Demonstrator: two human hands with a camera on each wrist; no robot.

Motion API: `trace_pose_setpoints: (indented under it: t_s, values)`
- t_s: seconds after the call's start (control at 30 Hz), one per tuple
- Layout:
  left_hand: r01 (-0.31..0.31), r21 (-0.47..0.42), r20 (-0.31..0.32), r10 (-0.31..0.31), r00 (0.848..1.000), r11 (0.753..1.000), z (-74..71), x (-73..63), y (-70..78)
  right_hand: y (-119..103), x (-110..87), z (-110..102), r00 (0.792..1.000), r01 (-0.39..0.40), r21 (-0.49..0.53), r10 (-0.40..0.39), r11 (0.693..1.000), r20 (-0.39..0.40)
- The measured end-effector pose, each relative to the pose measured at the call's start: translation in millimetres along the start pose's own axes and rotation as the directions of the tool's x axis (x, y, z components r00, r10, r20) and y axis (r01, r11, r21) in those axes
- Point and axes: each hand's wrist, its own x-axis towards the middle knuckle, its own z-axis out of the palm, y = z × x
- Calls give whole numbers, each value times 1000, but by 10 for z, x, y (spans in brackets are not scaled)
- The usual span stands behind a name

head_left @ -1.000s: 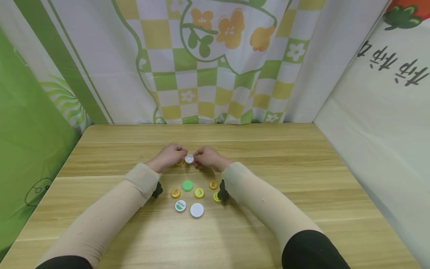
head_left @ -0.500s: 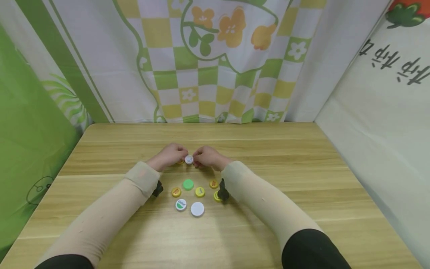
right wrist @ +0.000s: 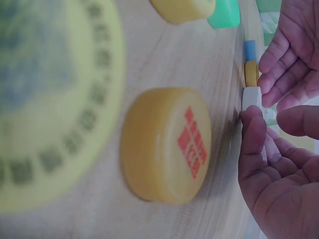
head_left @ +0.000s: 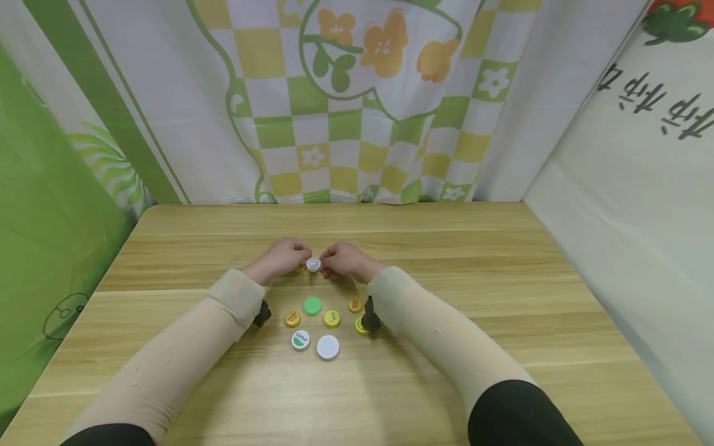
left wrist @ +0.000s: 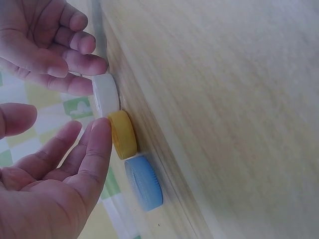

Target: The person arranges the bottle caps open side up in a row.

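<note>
A white bottle cap (head_left: 313, 264) lies hollow side up between my hands toward the back of the table. My left hand (head_left: 281, 257) has its fingertips at the white cap and the yellow cap (left wrist: 123, 134) beside it, thumb apart from the fingers. From the other side, my right hand (head_left: 347, 259) touches the white cap with a fingertip, its thumb also apart. In the left wrist view, a blue cap (left wrist: 144, 183) continues the row past the yellow one; my left hand hides it in the head view. Neither hand grips a cap.
Several caps lie nearer me on the wooden table (head_left: 446, 248): a green cap (head_left: 312, 306), orange-yellow caps, a white-and-green cap (head_left: 300, 340) and a larger white cap (head_left: 327, 347). A yellow cap (head_left: 362, 326) sits partly behind the right wrist camera (head_left: 370, 317). Patterned curtains hang behind.
The white cap has shifted very slightly left, toward the yellow cap. Both hands stay almost still, and the caps nearer me keep their places.
</note>
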Motion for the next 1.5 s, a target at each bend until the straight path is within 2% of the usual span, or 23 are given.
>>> trace_pose_setpoints:
  t_s: [0.53,0.63,0.8,1.0,1.17,1.5]
  values:
    - [4,29,-11,-4,1000,1000,-17,-35,33,-1,-31,-34,1000,8,-22,-8,1000,13]
    - [11,-5,-3,-11,1000,1000,4,-37,45,7,-44,-63,1000,19,-15,-18,1000,23]
    - [11,-82,65,-6,998,997,71,-43,89,26,-74,-130,999,26,-36,-25,999,29]
    - [-13,-70,138,22,990,997,167,-61,106,12,-182,-192,998,35,-69,-32,997,51]
    - [-36,-66,164,46,985,997,244,-93,161,47,-270,-230,993,74,-134,-61,988,104]
    - [-38,-84,267,59,962,996,341,-109,206,143,-445,-402,976,-7,-115,32,993,213]
